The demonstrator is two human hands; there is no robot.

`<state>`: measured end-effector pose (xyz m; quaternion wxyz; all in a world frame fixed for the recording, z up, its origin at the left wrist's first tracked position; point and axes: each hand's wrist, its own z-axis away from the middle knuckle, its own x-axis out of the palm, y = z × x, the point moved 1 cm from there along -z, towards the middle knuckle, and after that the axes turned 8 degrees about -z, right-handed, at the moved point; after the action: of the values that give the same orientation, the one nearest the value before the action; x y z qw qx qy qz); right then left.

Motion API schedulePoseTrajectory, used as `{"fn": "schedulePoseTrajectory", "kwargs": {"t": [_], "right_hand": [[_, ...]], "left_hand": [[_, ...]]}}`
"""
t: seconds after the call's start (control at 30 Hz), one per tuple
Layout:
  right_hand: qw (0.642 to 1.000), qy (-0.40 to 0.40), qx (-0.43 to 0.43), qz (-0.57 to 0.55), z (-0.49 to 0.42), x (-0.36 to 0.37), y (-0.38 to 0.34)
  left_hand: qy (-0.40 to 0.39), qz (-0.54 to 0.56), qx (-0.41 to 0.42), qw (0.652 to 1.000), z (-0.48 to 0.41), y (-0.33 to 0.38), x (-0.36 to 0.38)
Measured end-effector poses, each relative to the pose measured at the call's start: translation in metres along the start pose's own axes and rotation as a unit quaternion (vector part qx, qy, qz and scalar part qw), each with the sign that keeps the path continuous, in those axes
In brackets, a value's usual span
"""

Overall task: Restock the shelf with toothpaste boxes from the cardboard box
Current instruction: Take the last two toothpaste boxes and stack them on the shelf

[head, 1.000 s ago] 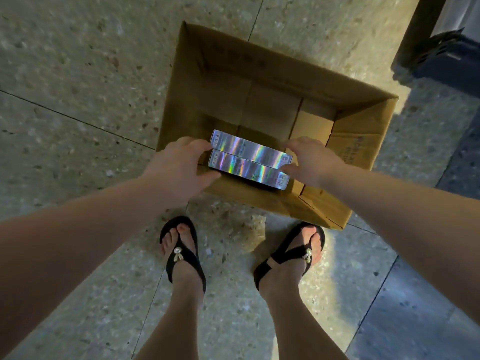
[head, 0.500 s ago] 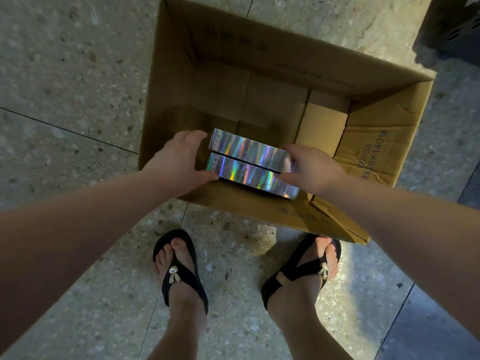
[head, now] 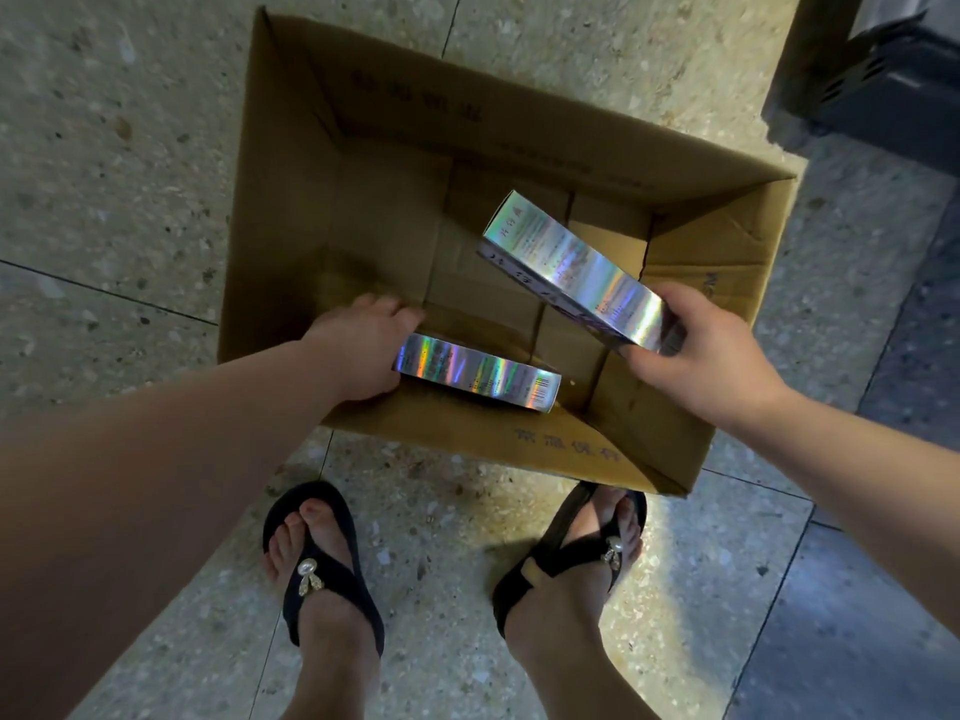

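The right hand (head: 706,356) clamps one holographic silver toothpaste box (head: 576,272) lifted above the open brown cardboard box (head: 519,132); the left hand (head: 363,350) seemingly grips the second toothpaste box (head: 478,376) lying near. Lift level, clearing the walls.

Glossy holographic toothpaste boxes (head: 576,275), matt cardboard box (head: 291,163)

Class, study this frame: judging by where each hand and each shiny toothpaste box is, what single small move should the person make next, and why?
Probably close the left hand on the second toothpaste box and lift it out. The right hand already holds the raised toothpaste box, while the other lies in the cardboard box with the left hand at its end.
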<state>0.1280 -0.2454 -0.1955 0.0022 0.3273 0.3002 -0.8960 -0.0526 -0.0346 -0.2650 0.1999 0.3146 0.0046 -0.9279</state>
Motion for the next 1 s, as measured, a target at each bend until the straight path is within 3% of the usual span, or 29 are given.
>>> {"fn": "schedulePoseTrajectory", "kwargs": {"t": [0.27,0.57,0.8,1.0], "right_hand": [[0.997,0.034,-0.028,-0.06,0.02,-0.016,-0.029],[0.99,0.081,-0.081,-0.082,0.133,-0.132,-0.127],[0.974,0.169,-0.092,-0.117,0.265,-0.249,-0.209],[0.951,0.249,-0.089,-0.157,0.404,-0.33,-0.249]], "left_hand": [[0.104,0.185,0.043,0.976,0.043,0.005,-0.021],[0.177,0.303,0.048,0.935,0.218,0.022,-0.134],[0.193,0.344,0.085,0.915,0.361,0.04,-0.235],[0.271,0.223,0.2,0.915,0.47,0.083,-0.331]]}}
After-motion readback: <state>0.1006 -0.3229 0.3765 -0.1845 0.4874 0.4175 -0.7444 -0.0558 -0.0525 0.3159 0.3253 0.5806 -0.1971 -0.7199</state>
